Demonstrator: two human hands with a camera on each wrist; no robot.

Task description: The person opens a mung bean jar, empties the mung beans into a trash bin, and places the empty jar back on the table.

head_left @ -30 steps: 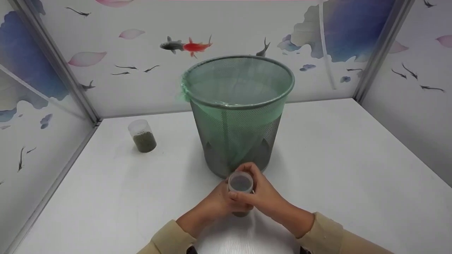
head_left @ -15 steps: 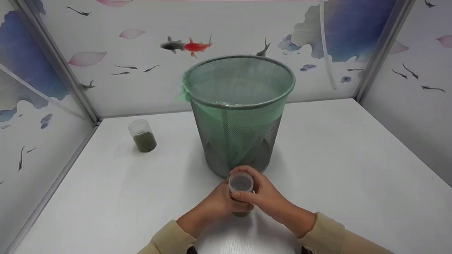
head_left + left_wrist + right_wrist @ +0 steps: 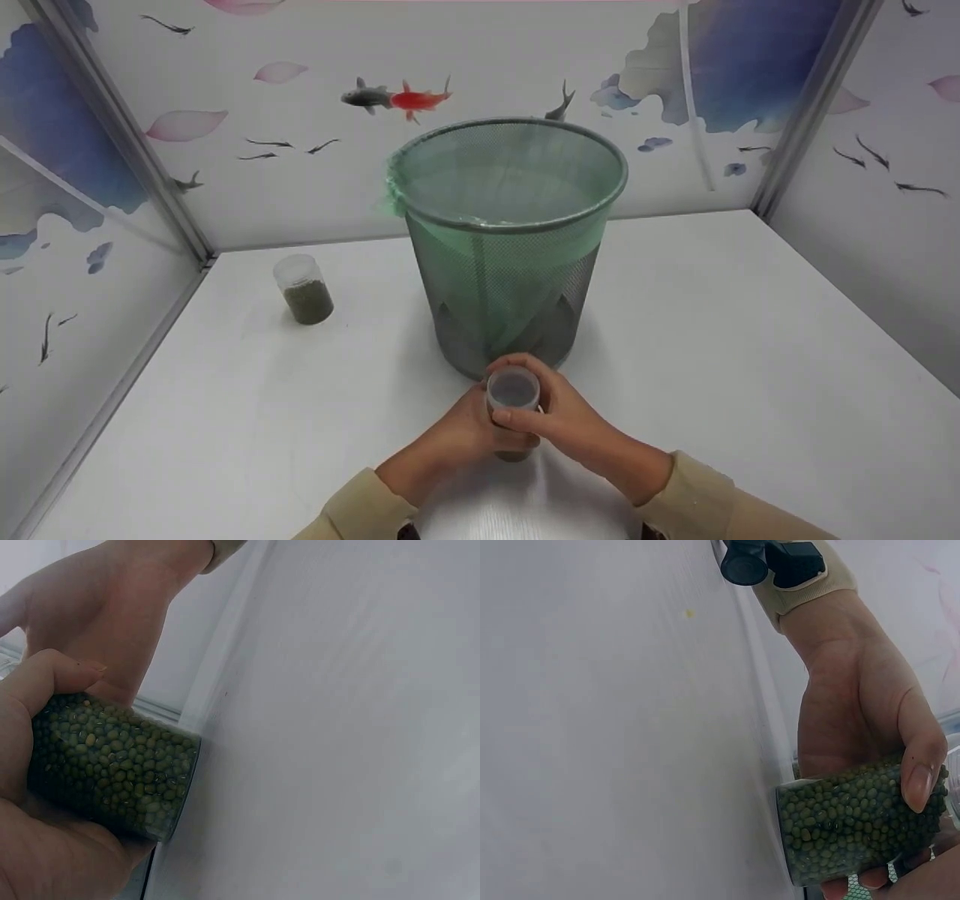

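In the head view, a jar [image 3: 513, 388] is being clasped by both grips, just on the near side of a bin [image 3: 517, 259]. Its rim is being partly encircled by the right grip [image 3: 559, 401]; its body, lower down, is being wrapped by the left grip [image 3: 469, 427]. Neither is being spread wider than the jar. The top seems to be being worked, though whether a lid is being turned cannot be told. The body should be being braced firmly, the rim handled lightly, the jar kept upright. Well to the left of the grips, a second jar [image 3: 304, 292] is standing on the surface [image 3: 712, 360].

In the left wrist view, green beans [image 3: 112, 765] are being shown through the wall, beside the left grip.

In the right wrist view, the left thumb [image 3: 921, 784] is being laid along the body; moderate pressure should be being applied there.
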